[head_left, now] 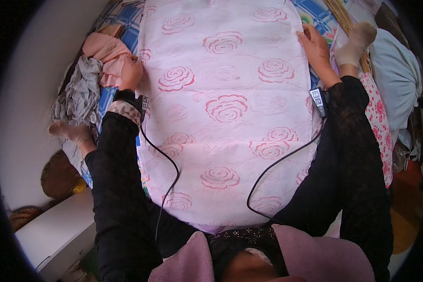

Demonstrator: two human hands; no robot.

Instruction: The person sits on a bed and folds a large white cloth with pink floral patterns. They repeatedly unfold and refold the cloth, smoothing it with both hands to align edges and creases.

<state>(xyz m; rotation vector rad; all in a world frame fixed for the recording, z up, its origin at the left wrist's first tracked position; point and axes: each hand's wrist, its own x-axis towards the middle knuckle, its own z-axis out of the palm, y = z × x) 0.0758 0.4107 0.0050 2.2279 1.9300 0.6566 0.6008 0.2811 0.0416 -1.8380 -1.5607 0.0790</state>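
A long white cloth with pink rose prints (225,89) lies spread between my legs, running from my lap to the far edge of the view. My left hand (131,74) is at its left edge, fingers curled in and closed on the border. Opposite and a little farther off, my right hand (316,50) pinches the right edge between thumb and fingers. Faint crosswise creases mark the cloth. Small wired devices are strapped at both wrists, their black cables trailing toward my lap.
Beneath lies a blue checked sheet (128,16). On the left are a peach cloth (105,50) and a crumpled grey cloth (82,87). A pale blue pillow-like bundle (394,77) and a red-flowered fabric (377,110) sit on the right. My socked feet flank the cloth.
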